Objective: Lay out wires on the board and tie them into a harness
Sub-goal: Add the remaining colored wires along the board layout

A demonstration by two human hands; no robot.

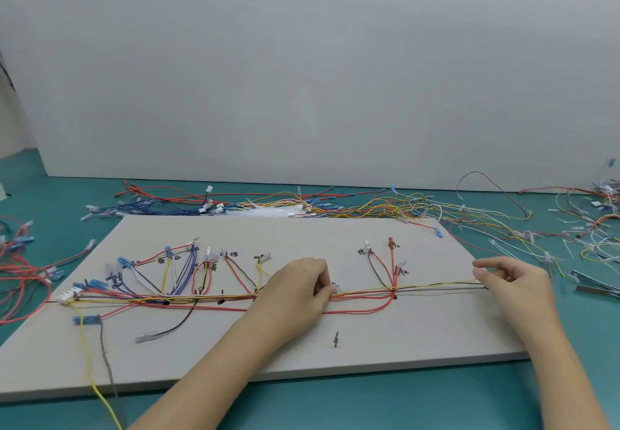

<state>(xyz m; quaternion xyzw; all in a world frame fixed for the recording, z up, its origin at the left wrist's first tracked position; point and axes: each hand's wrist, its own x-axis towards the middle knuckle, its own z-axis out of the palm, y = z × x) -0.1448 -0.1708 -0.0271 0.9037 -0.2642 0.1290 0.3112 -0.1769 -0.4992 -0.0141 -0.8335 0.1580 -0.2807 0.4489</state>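
Note:
A grey board [302, 349] lies on the green table, with black pegs and handwritten marks on it. A bundle of red, yellow, blue, black and white wires [201, 297] runs left to right along its middle, and branches fan up to small connectors. My left hand [298, 290] pinches the bundle near the board's centre, fingers curled on the wires. My right hand [513, 283] pinches the right-hand ends of the yellow and grey wires [436, 286] near the board's right edge. A red wire loops below the bundle.
Loose wires with connectors [369, 206] lie in heaps behind the board and to its right [590, 228] and left [20, 272]. A metal tool [593, 283] lies at the right. A white wall panel stands behind the table. One yellow wire [97, 386] hangs over the front edge.

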